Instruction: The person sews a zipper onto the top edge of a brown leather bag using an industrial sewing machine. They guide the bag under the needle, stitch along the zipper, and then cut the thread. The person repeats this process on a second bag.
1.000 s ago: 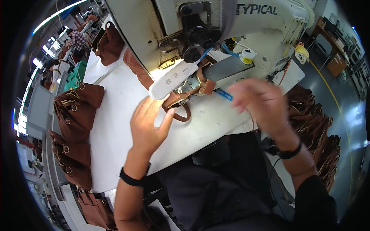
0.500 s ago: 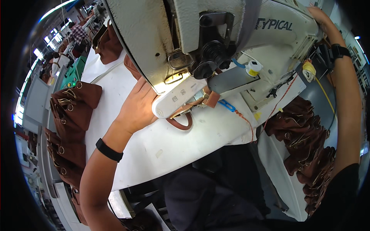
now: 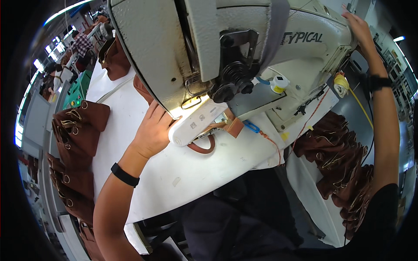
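Brown bags (image 3: 85, 126) line the left of the white table (image 3: 165, 195). The left hand (image 3: 151, 132) reaches beside a white guard (image 3: 189, 128); I cannot tell whether its grip holds anything. Below the sewing machine (image 3: 150, 48) lies a brown leather piece (image 3: 234, 128) with a looped handle (image 3: 211, 146). Bags (image 3: 335, 152) heap farther right. The right hand (image 3: 359, 30) is at the machine's far end, its grip unclear.

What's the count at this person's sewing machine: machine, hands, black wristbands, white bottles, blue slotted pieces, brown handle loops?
Sewing machine: 1
Hands: 2
Black wristbands: 2
White bottle: 1
Blue slotted piece: 1
Brown handle loop: 1
Total: 8
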### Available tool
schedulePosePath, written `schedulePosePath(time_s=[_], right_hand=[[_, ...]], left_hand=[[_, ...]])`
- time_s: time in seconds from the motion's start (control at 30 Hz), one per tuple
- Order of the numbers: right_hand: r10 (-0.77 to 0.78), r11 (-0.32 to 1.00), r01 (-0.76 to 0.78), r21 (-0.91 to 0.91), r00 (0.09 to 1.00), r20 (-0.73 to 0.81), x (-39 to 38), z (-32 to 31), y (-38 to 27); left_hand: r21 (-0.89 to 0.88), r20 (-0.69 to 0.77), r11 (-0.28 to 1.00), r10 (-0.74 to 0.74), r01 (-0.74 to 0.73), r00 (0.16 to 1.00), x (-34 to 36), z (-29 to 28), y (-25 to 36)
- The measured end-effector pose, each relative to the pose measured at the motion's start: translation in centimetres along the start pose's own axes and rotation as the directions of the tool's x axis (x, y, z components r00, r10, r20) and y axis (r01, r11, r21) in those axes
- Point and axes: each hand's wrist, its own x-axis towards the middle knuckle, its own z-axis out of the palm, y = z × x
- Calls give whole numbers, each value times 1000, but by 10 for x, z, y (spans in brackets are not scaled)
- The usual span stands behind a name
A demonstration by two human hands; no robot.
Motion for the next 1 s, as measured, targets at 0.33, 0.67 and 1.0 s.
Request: schedulePosePath(time_s=[0.33, 0.67, 1.0], right_hand=[[237, 934, -78, 347, 864, -444, -104, 60, -8], [91, 987, -76, -139, 991, 101, -16, 9, -14], [184, 950, -30, 311, 860, -476, -102, 72, 10]], left_hand=[[131, -43, 990, 57, -51, 997, 4, -7, 7], [558, 87, 817, -232, 145, 969, -56, -41, 24], [638, 79, 713, -435, 289, 897, -91, -57, 72]])
